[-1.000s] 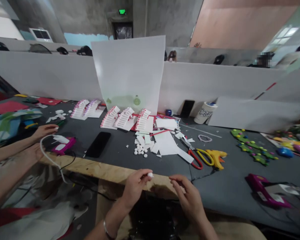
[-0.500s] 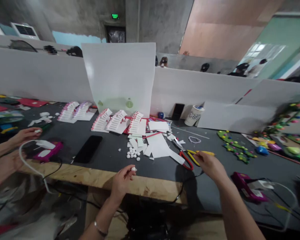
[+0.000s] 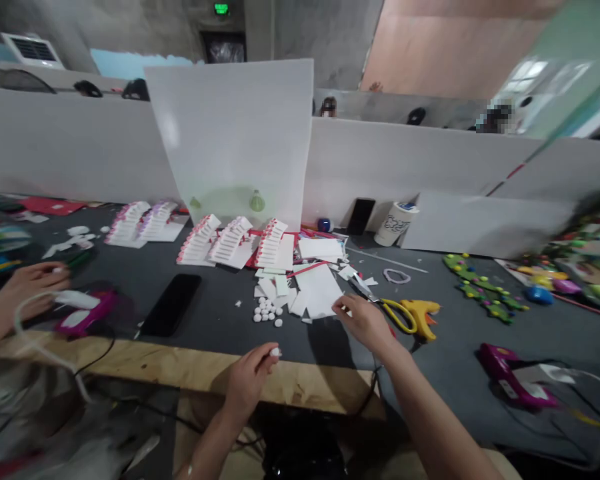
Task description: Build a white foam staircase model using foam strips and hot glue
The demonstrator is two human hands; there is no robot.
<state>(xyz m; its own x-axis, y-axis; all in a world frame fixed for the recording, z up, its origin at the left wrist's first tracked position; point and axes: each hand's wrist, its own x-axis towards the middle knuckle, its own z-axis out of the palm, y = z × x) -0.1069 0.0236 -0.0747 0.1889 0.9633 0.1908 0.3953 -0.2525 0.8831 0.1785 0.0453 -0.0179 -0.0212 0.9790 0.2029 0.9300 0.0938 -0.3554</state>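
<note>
Low over the wooden front edge, my left hand (image 3: 253, 377) pinches a small white ball (image 3: 275, 352) between thumb and fingertips. A cluster of similar white balls (image 3: 264, 309) lies on the dark table beyond it. My right hand (image 3: 363, 321) is over the right edge of the white paper sheets (image 3: 320, 293), fingers loosely bent and slightly apart, with nothing visible in them. Partly under that hand lie the scissors (image 3: 399, 315) with yellow and red handles. Beside them rests a yellow glue gun (image 3: 423, 317).
Fan-shaped white paper pieces with red tips (image 3: 200, 241) stand at the back. A black phone (image 3: 173, 305) lies left, near a purple power strip (image 3: 87, 313) and a co-worker's hand (image 3: 35, 287). Another power strip (image 3: 515, 377) and a paper cup (image 3: 396, 223) are right.
My right hand has moved left, from the yellow glue gun to the paper sheets, uncovering the glue gun. My left hand still pinches the white ball. The camera view has shifted slightly.
</note>
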